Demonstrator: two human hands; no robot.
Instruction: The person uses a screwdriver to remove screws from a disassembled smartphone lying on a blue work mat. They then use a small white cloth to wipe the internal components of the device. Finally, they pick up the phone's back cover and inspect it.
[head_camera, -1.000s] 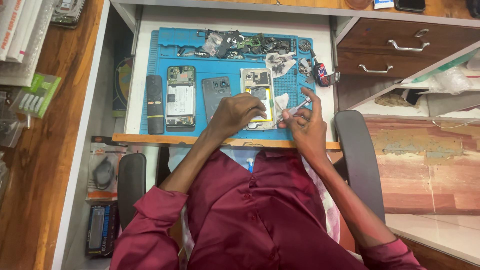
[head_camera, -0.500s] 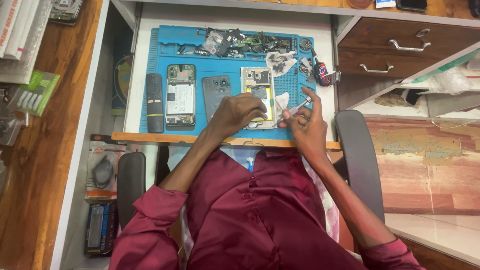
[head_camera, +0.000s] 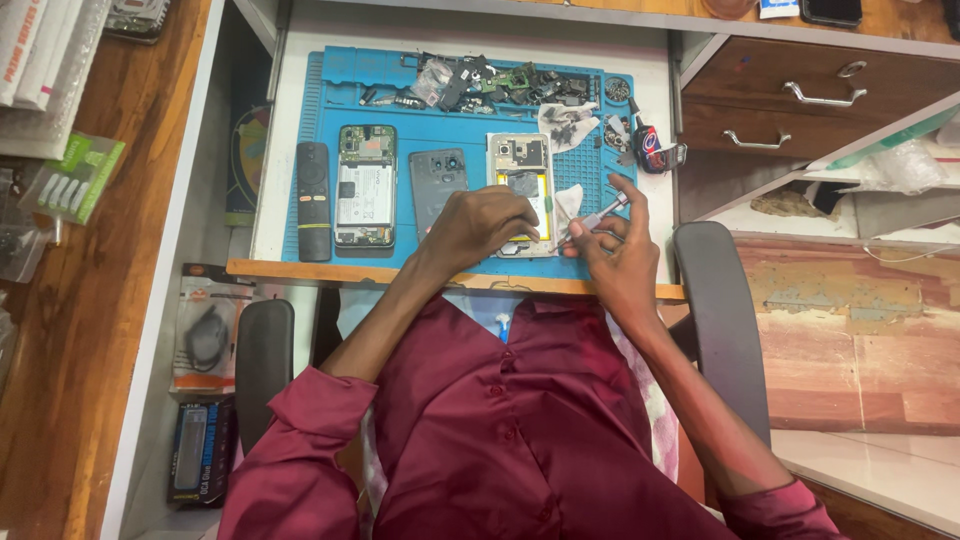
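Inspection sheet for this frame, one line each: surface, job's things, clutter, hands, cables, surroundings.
Surface: blue work mat on a white desk.
Job's things: opened phone, back off, lying flat under both hands; slim metal tool.
Clutter: second opened phone, dark back cover, black remote, heap of small parts along the mat's far edge.
Hands: left hand rests on the opened phone; right hand grips the slim metal tool, tip at the phone's edge.
Cables: nothing seen.
Surroundings: wooden drawers at right, chair armrests, packaged goods at left.
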